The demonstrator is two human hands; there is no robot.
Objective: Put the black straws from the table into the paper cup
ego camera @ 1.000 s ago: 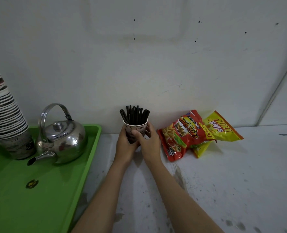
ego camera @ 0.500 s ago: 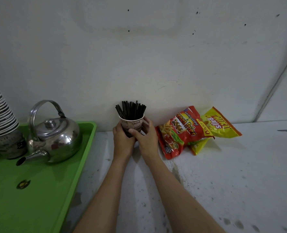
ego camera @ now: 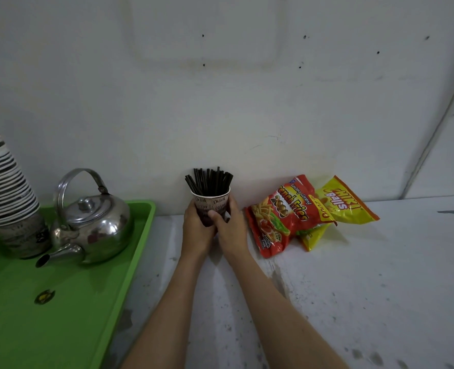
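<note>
Nearby, snack bags [ego camera: 287, 214] and kettle [ego camera: 92, 222] flank the hand-held paper cup [ego camera: 211, 205].

paper cup [ego camera: 212, 206] base behind hands; cup stack [ego camera: 6, 187] cropped left

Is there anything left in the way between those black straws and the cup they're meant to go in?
Nothing visible: the black straws already stand inside the paper cup, which the left hand and right hand grip from either side. No loose straws show on the table.
</note>
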